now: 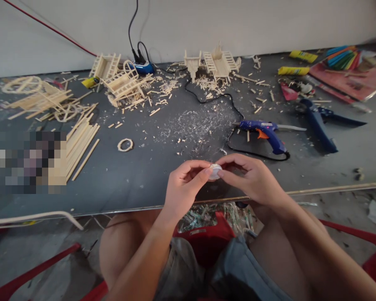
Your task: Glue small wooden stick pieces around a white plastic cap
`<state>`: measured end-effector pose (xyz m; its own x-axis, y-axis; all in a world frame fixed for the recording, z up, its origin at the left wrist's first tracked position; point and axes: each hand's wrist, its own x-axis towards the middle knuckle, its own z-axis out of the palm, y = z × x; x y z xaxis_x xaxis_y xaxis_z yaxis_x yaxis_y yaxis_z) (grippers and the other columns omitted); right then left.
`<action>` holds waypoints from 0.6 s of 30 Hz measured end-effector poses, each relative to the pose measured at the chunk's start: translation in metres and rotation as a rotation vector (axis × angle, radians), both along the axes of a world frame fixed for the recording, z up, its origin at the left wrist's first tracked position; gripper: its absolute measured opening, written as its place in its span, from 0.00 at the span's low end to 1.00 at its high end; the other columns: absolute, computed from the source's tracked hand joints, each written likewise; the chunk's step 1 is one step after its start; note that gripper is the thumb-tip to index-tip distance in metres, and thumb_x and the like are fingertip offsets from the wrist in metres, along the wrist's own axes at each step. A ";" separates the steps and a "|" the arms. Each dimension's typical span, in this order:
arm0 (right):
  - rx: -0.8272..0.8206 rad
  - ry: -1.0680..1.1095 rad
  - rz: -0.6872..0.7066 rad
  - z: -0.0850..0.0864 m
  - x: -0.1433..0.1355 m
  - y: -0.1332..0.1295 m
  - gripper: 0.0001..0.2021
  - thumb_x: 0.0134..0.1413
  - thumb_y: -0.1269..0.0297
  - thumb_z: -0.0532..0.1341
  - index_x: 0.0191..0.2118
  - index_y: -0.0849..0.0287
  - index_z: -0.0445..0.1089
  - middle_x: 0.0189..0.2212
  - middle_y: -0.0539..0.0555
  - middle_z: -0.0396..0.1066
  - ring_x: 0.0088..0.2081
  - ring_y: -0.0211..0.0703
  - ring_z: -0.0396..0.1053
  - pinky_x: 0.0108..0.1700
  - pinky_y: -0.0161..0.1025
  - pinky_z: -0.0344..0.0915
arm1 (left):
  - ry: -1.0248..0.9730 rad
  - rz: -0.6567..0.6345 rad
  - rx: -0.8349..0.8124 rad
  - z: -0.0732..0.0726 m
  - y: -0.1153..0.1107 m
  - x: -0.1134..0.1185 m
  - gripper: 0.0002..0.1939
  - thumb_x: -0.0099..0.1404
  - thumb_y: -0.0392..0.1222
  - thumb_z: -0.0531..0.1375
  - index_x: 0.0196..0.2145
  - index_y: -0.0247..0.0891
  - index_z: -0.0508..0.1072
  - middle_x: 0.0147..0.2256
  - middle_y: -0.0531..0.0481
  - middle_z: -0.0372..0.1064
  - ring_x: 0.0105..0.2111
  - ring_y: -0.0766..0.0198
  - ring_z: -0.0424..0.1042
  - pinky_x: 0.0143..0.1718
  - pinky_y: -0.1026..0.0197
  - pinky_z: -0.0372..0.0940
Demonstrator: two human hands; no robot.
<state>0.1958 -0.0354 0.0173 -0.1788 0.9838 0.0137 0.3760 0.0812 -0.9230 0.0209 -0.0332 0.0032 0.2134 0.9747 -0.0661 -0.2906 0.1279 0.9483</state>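
Between the fingertips of both hands is a small round whitish disc (215, 172), held just above the table's front edge. My left hand (188, 182) pinches its left side with thumb and forefinger. From the right, my right hand (249, 175) grips it the same way. A pale wooden ring (125, 145) lies flat on the table to the left of my hands. Beyond my right hand rests a blue glue gun (266, 129) with an orange trigger and a glue stick in its back.
Long wooden sticks (81, 146) lie at the left. Small stick-built models (221, 65) and offcuts line the back of the grey table (144, 167). Blue-handled pliers (321, 125), yellow tubes (293, 70) and a red sheet (366, 81) are at the right. A black cable loops by the glue gun.
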 end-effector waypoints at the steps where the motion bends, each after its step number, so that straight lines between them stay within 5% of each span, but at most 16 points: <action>1: 0.020 0.017 -0.019 -0.001 0.000 0.000 0.09 0.53 0.60 0.63 0.40 0.56 0.72 0.33 0.51 0.74 0.35 0.39 0.71 0.38 0.36 0.68 | 0.002 0.001 0.000 0.000 0.000 0.000 0.04 0.60 0.38 0.65 0.35 0.38 0.76 0.34 0.51 0.77 0.32 0.68 0.76 0.37 0.66 0.73; 18: 0.211 0.031 0.065 0.001 0.000 -0.003 0.07 0.56 0.63 0.62 0.40 0.55 0.73 0.37 0.54 0.72 0.38 0.40 0.70 0.41 0.39 0.69 | 0.128 0.010 0.044 0.003 -0.002 -0.001 0.07 0.60 0.41 0.65 0.35 0.37 0.77 0.33 0.48 0.77 0.32 0.64 0.76 0.37 0.61 0.74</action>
